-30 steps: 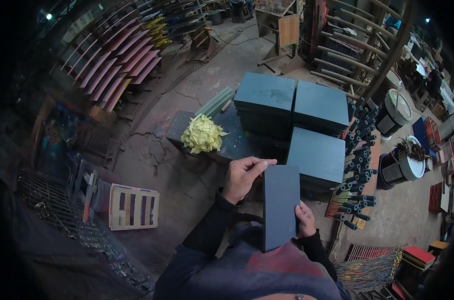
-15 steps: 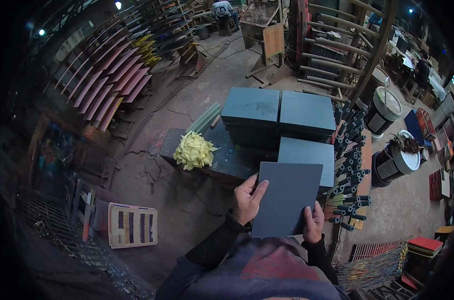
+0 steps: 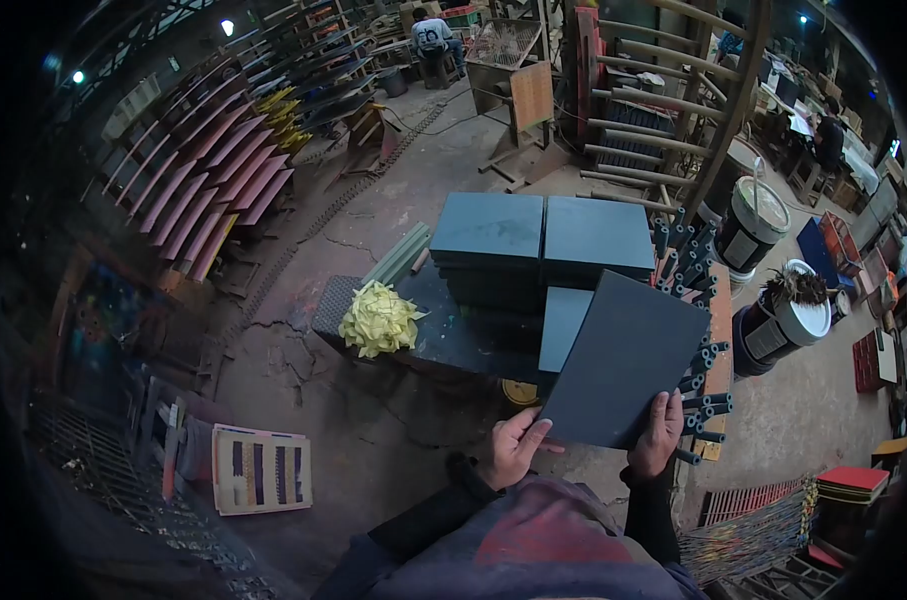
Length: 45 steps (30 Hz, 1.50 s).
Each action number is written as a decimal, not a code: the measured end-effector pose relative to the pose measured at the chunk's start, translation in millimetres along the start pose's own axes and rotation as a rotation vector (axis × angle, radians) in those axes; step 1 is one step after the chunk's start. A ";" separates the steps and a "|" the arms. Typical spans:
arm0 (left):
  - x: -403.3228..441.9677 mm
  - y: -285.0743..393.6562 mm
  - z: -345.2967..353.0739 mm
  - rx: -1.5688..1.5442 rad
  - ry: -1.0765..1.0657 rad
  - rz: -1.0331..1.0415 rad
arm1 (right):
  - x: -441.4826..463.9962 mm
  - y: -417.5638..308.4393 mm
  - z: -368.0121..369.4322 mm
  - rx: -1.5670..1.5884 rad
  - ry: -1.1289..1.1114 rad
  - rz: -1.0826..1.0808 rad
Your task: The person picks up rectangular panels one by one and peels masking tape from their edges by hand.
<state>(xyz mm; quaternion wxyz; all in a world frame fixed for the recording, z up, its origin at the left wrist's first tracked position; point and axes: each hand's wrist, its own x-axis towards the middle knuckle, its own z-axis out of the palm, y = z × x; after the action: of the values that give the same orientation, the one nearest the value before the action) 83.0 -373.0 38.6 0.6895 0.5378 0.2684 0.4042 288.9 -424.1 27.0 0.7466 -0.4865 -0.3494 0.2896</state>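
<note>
A dark grey rectangular board [image 3: 628,365] is held up in front of me, tilted, its top leaning right. My left hand [image 3: 514,447] pinches its lower left corner between thumb and fingers. At the lower right edge, my right hand [image 3: 657,436] grips it with the thumb on the near face. Behind it, a lower stack of blue-grey boards [image 3: 565,325] is partly hidden. Two taller stacks stand farther back, a left stack [image 3: 488,226] and a right stack [image 3: 598,235]. All three rest on a dark bench [image 3: 463,345].
A crumpled pale yellow bundle [image 3: 380,320] and green strips [image 3: 396,256] lie at the bench's left. Several dark tubes [image 3: 708,405] stick up at right, near white-lidded buckets [image 3: 755,208]. Drying racks [image 3: 213,170] stand far left. A person [image 3: 433,40] sits in the background.
The board has turned clockwise and shifted right, its face now darker. My left hand has moved down to its lower corner; my right hand has moved slightly right. The view has shifted a little.
</note>
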 end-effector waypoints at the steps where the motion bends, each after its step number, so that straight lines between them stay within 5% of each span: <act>1: -2.9 -3.3 0.1 0.001 -0.002 0.002 | 1.2 0.6 -3.4 -0.008 0.001 -0.021; 7: -5.5 -10.8 1.1 -0.188 0.044 -0.046 | -13.1 11.3 4.0 0.125 0.132 0.014; 17: 0.2 -45.8 28.9 -0.043 0.030 -0.123 | -40.9 26.8 35.4 0.282 0.485 0.130; 27: 3.0 -4.9 -1.4 -0.010 -0.170 -0.114 | -29.3 14.7 2.3 0.041 0.031 -0.057; 31: 2.8 26.8 -38.4 0.108 -0.220 -0.131 | -14.0 -13.6 -5.5 0.118 0.109 -0.100; 37: 3.7 46.9 -77.0 0.439 -0.155 -0.055 | -11.3 -22.3 -10.6 0.023 -0.079 -0.052; 39: 10.0 48.3 -80.9 0.495 0.074 0.213 | -5.2 -26.1 -3.0 0.012 -0.176 0.107; 43: 27.1 69.4 -102.8 0.751 0.074 0.566 | -4.5 -36.8 16.5 0.541 -0.402 0.566; 45: 30.5 73.8 -114.2 0.807 0.064 0.626 | -4.2 -20.0 22.0 0.380 -0.468 0.458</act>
<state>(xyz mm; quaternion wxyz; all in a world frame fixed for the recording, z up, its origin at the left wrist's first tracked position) -12.6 -280.3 79.7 0.2642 0.8032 0.2503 0.4716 270.6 -423.0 50.8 0.6396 -0.3254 -0.3327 0.6118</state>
